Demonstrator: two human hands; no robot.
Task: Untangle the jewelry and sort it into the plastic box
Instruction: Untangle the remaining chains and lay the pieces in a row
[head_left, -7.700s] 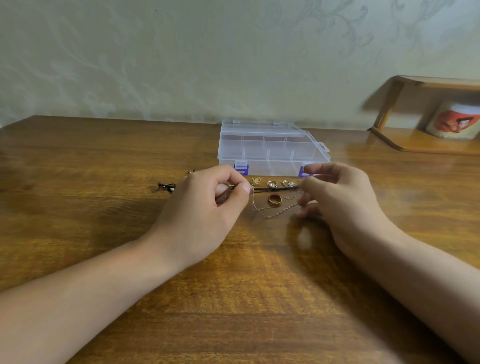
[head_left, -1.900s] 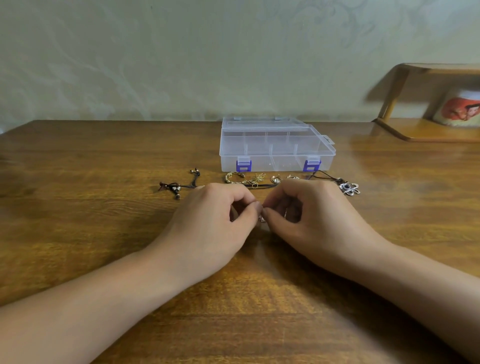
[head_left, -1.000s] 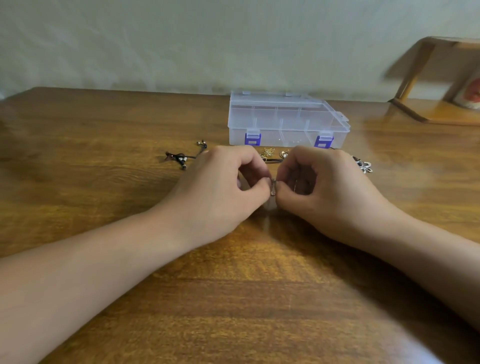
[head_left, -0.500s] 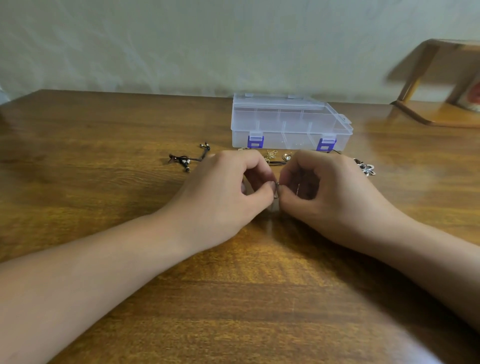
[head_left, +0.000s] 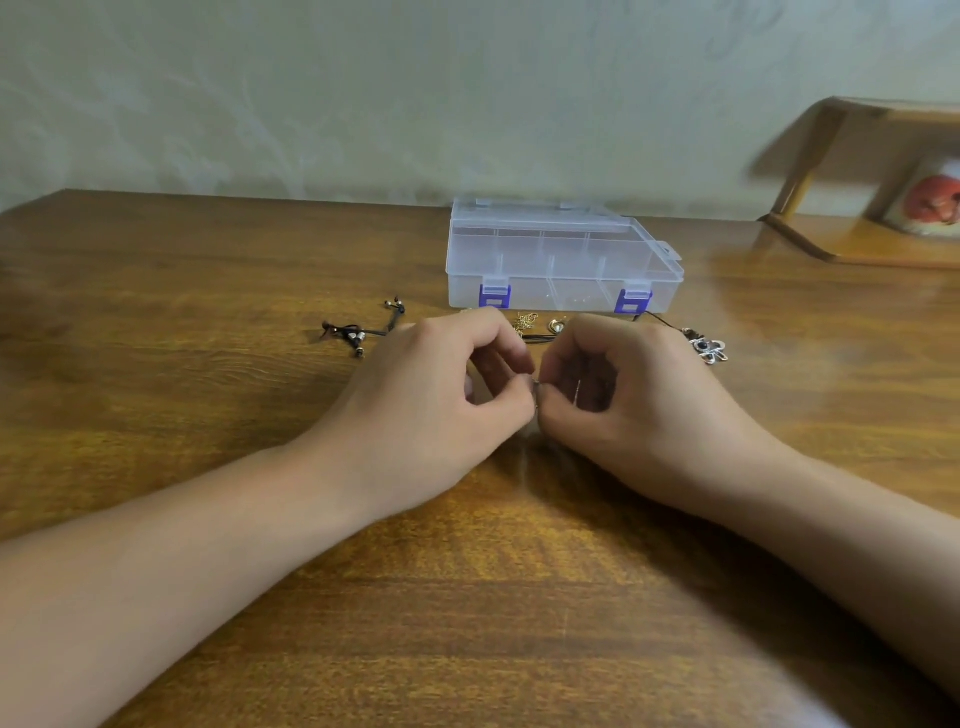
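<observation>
My left hand (head_left: 441, 395) and my right hand (head_left: 639, 400) meet at the middle of the wooden table, fingertips together, both pinching a small metal piece of jewelry (head_left: 536, 385); most of it is hidden by the fingers. Behind them stands a clear plastic box (head_left: 561, 260) with purple latches, its lid down, its inner dividers showing through. Gold pieces (head_left: 540, 325) lie just in front of the box. A black cord with beads (head_left: 363, 332) lies to the left. A silver flower pendant (head_left: 709, 349) on a black cord lies to the right.
A wooden shelf (head_left: 857, 239) stands at the back right with a white cup (head_left: 930, 200) bearing a red picture. The pale wall runs just behind the box. The table (head_left: 493, 597) stretches bare wood toward me.
My hands drew toward me from the jewelry pile and came together on the small piece. Over the last second they barely moved; the view shifted slightly.
</observation>
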